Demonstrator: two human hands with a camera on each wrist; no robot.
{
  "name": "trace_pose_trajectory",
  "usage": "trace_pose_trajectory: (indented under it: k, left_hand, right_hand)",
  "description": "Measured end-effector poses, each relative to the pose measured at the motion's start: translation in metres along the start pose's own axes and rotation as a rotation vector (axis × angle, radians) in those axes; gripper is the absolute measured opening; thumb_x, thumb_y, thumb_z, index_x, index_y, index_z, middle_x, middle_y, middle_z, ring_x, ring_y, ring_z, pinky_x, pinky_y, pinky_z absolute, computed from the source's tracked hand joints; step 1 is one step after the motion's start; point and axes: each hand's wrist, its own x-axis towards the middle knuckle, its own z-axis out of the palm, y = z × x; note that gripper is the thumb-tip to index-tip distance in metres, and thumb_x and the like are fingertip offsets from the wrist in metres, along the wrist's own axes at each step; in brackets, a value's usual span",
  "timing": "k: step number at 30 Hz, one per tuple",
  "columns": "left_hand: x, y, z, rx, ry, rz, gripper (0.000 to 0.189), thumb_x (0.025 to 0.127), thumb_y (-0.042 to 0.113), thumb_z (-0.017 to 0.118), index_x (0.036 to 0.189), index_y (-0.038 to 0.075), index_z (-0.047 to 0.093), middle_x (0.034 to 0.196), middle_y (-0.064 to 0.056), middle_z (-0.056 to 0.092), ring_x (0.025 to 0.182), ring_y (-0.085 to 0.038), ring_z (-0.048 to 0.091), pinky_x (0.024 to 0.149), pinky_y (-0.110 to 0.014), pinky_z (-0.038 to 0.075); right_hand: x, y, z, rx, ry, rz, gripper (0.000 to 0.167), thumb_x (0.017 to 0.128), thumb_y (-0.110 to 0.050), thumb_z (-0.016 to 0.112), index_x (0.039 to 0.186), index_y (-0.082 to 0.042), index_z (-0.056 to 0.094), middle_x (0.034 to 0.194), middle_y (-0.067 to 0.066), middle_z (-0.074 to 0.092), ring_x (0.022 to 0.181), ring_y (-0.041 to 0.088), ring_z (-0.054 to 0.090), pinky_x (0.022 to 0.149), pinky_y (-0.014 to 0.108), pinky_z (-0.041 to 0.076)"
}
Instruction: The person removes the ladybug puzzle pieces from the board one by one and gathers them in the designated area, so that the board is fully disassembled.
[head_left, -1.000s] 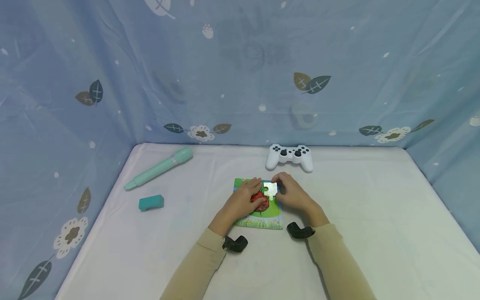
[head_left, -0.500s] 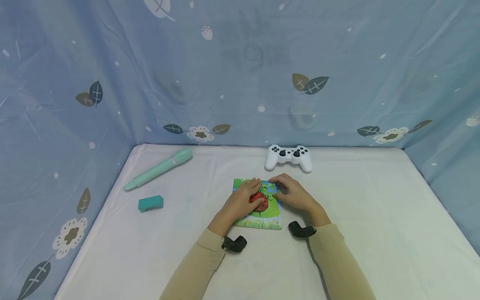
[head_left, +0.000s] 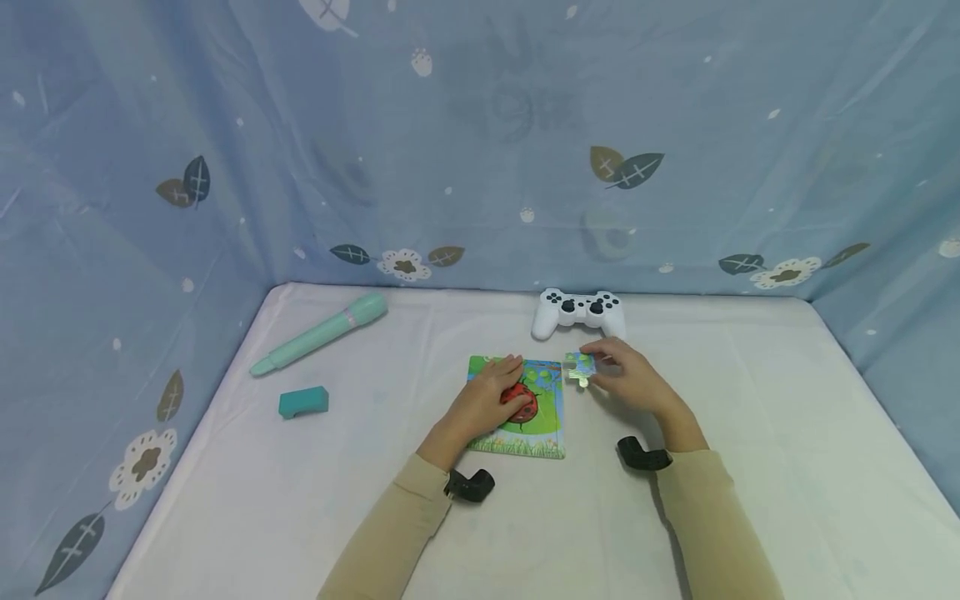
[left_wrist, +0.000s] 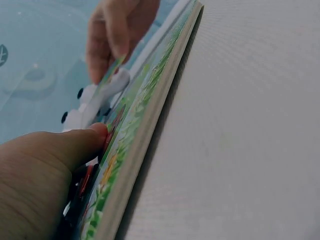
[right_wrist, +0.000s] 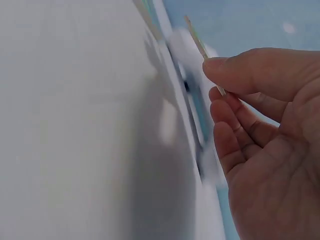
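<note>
A square jigsaw puzzle board [head_left: 517, 447] with a red ladybug picture lies on the table. My left hand [head_left: 483, 404] rests on its left part, covering some of the picture. In the left wrist view, the left thumb [left_wrist: 80, 147] lies over the board's face. Just off the board's upper right corner, my right hand [head_left: 628, 379] pinches a jigsaw piece [head_left: 580, 367] printed in blue and green. Seen edge-on in the right wrist view, this thin piece [right_wrist: 195, 37] is between thumb and fingers, above the white cloth.
Behind the board is a white game controller [head_left: 577, 312]. A mint-green microphone-shaped stick [head_left: 318, 335] and a teal arch-shaped block [head_left: 303, 402] lie on the left. A blue patterned curtain [head_left: 487, 167] rises along the white table's [head_left: 750, 400] back and sides.
My right hand has moved right, carrying the jigsaw piece from over the board's upper right corner to beyond its edge. My left hand stays on the board.
</note>
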Motion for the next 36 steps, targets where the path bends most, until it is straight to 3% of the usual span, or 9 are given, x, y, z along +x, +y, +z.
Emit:
trace_pose_trajectory:
  k: [7,14,18,24,26,28,30,33,36]
  left_hand:
    - [0.000,-0.001,-0.001,0.018,0.005,0.010,0.058,0.094,0.040,0.057,0.138,0.004,0.048,0.148,-0.006,0.042,0.139,-0.019,0.035,0.119,-0.037,0.024]
    - [0.001,-0.001,-0.001,0.029,-0.005,0.006,0.058,0.094,0.040,0.057,0.139,0.005,0.048,0.148,-0.006,0.041,0.140,-0.019,0.034,0.119,-0.037,0.024]
    - [0.001,-0.001,-0.001,0.029,-0.006,0.009,0.058,0.094,0.040,0.056,0.139,0.005,0.047,0.149,-0.006,0.040,0.140,-0.020,0.034,0.119,-0.037,0.024]
    - [0.001,-0.001,-0.001,0.041,0.001,0.023,0.058,0.094,0.040,0.056,0.139,0.005,0.047,0.149,-0.006,0.040,0.140,-0.019,0.034,0.119,-0.037,0.024]
    - [0.001,-0.001,-0.002,0.036,0.002,0.025,0.058,0.094,0.040,0.056,0.139,0.004,0.047,0.149,-0.006,0.040,0.140,-0.020,0.035,0.119,-0.037,0.024]
    - [0.002,0.000,-0.003,0.032,0.003,0.027,0.058,0.094,0.039,0.057,0.139,0.004,0.047,0.148,-0.007,0.041,0.139,-0.021,0.035,0.119,-0.038,0.024]
    - [0.001,0.000,-0.003,0.029,-0.002,0.021,0.058,0.094,0.039,0.057,0.139,0.004,0.047,0.148,-0.007,0.041,0.139,-0.020,0.035,0.119,-0.038,0.024]
    - [0.001,0.000,-0.002,0.036,-0.014,0.017,0.058,0.094,0.040,0.056,0.139,0.004,0.047,0.148,-0.006,0.041,0.140,-0.020,0.035,0.119,-0.037,0.024]
    - [0.000,-0.001,-0.001,0.036,-0.018,0.014,0.059,0.094,0.040,0.056,0.140,0.005,0.046,0.149,-0.006,0.040,0.140,-0.019,0.034,0.119,-0.038,0.024]
  right_hand:
    - [-0.038,0.022,-0.045,-0.085,0.013,0.092,0.039,0.088,-0.006,0.065,0.126,-0.001,0.056,0.123,0.016,0.054,0.111,0.035,0.052,0.094,0.047,0.044]
    - [-0.079,0.042,-0.087,-0.156,0.035,0.203,0.039,0.093,-0.013,0.059,0.130,-0.001,0.053,0.129,0.017,0.050,0.114,0.036,0.048,0.087,0.016,0.040]
    - [-0.097,0.054,-0.104,-0.197,0.036,0.248,0.041,0.094,-0.015,0.058,0.131,0.001,0.052,0.130,0.021,0.048,0.112,0.037,0.046,0.081,0.008,0.038]
    - [-0.113,0.070,-0.123,-0.227,0.011,0.349,0.046,0.095,-0.020,0.057,0.134,0.001,0.047,0.135,0.026,0.043,0.115,0.039,0.045,0.079,0.013,0.044]
    - [-0.116,0.074,-0.127,-0.223,0.002,0.378,0.047,0.096,-0.021,0.056,0.136,0.001,0.045,0.137,0.028,0.041,0.118,0.043,0.043,0.081,0.018,0.046]
    - [-0.118,0.077,-0.130,-0.217,-0.005,0.390,0.049,0.097,-0.022,0.054,0.137,0.003,0.043,0.137,0.031,0.039,0.119,0.049,0.042,0.084,0.031,0.047]
    - [-0.120,0.080,-0.131,-0.218,-0.004,0.394,0.049,0.097,-0.023,0.054,0.137,0.003,0.043,0.137,0.032,0.038,0.119,0.048,0.042,0.084,0.032,0.046]
    - [-0.122,0.085,-0.132,-0.227,0.020,0.376,0.047,0.096,-0.021,0.055,0.135,0.005,0.046,0.135,0.032,0.041,0.114,0.013,0.050,0.082,0.018,0.042]
    - [-0.124,0.091,-0.133,-0.232,0.052,0.336,0.044,0.096,-0.017,0.055,0.132,0.006,0.048,0.131,0.032,0.043,0.098,-0.021,0.033,0.071,-0.001,0.031]
